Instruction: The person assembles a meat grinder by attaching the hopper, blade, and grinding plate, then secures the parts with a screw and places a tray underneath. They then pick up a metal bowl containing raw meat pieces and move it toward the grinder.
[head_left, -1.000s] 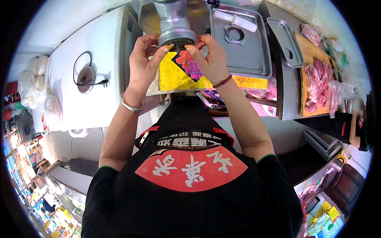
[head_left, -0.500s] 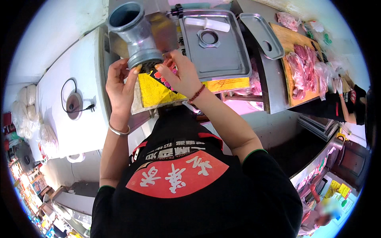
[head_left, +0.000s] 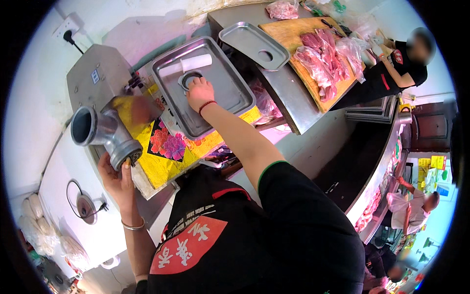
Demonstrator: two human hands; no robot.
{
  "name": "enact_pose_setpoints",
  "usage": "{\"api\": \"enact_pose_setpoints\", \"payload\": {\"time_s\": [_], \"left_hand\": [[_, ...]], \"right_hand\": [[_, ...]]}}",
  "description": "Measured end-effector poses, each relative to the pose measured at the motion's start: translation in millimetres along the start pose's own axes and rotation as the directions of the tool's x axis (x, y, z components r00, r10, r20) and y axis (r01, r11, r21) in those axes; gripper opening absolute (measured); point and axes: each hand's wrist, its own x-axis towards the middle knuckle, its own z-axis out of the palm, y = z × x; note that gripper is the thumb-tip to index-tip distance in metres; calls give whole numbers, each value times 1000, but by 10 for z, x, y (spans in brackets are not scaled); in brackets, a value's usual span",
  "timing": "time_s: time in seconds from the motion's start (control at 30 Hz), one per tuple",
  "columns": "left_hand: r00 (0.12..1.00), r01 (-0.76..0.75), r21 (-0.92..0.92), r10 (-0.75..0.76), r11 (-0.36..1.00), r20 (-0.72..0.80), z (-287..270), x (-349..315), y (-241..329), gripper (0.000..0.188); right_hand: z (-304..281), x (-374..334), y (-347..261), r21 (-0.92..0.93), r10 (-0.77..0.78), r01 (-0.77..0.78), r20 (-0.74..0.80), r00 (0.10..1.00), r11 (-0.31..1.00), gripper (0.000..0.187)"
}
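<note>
A metal meat grinder head (head_left: 108,128) juts out at the left, its feed mouth turned up and its outlet facing me. My left hand (head_left: 116,180) grips the outlet from below, thumb against the dark perforated plate (head_left: 128,160) and fingers behind the rim. In the steel tray (head_left: 223,119) lies a metal ring nut (head_left: 184,81). My right hand (head_left: 201,95) reaches into the tray with its fingers closed on the ring's near side; the fingertips are partly hidden. A white plastic pusher (head_left: 197,61) lies behind the ring.
The grinder's steel housing (head_left: 98,73) stands at the back left. Yellow floral covering (head_left: 164,164) lies under the tray. Rightward are a lid-like tray (head_left: 254,45) and a wooden board (head_left: 289,29) with raw meat (head_left: 320,61). A co-worker (head_left: 391,68) stands at the far right.
My right hand has left the grinder outlet and moved right to the ring nut in the tray. The left hand stays on the outlet. The view has turned, shifting the scene.
</note>
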Motion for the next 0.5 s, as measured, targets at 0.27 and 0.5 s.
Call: {"api": "enact_pose_setpoints", "payload": {"time_s": [0.27,0.5], "left_hand": [[999,38,-2,-38,999,-27,0,-9,18,55],[998,57,-27,-56,998,22,-11,21,50,56]], "right_hand": [[301,108,170,-155,-113,128,101,988,980,15],[191,109,211,-2,-181,183,116,977,983,13]]}}
